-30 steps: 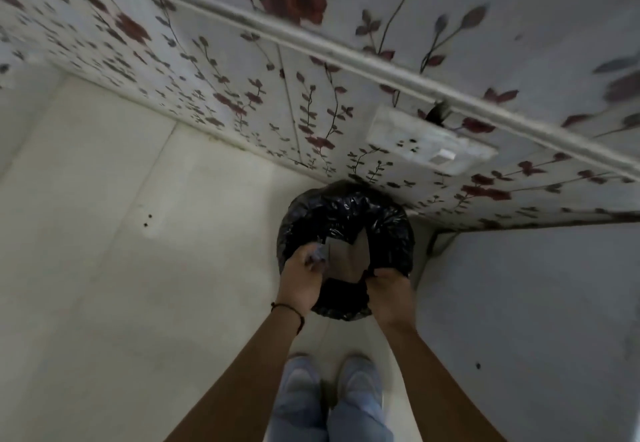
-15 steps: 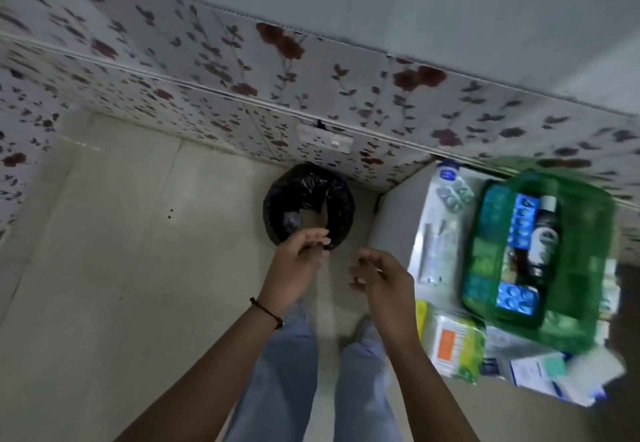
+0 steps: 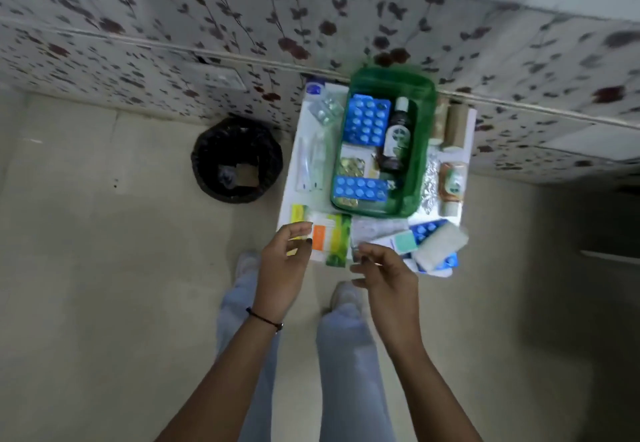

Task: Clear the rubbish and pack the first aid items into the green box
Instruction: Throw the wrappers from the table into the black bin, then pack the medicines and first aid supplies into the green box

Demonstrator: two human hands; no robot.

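Observation:
The green box (image 3: 424, 150) stands on a small white table (image 3: 294, 171) against the wall. Inside it lie blue blister packs (image 3: 367, 119), a dark bottle (image 3: 396, 136) and a gold strip. Around the box lie tubes, a yellow-green carton (image 3: 332, 239), a gauze roll (image 3: 438, 244), brown rolls (image 3: 453, 126) and a small bottle (image 3: 452, 182). My left hand (image 3: 282, 265) hovers open at the table's front edge beside the carton. My right hand (image 3: 386, 273) hovers open just before the front edge, holding nothing. The black-lined bin (image 3: 237, 159) sits on the floor left of the table.
A flowered wall runs behind the table and bin, with a socket plate (image 3: 223, 78) above the bin. My legs and shoes (image 3: 343, 296) are on the pale tiled floor below the table. A dark area lies at the right.
My view swung from the bin to the table. Both hands left the bin liner, came away empty and now hover at the table's front edge.

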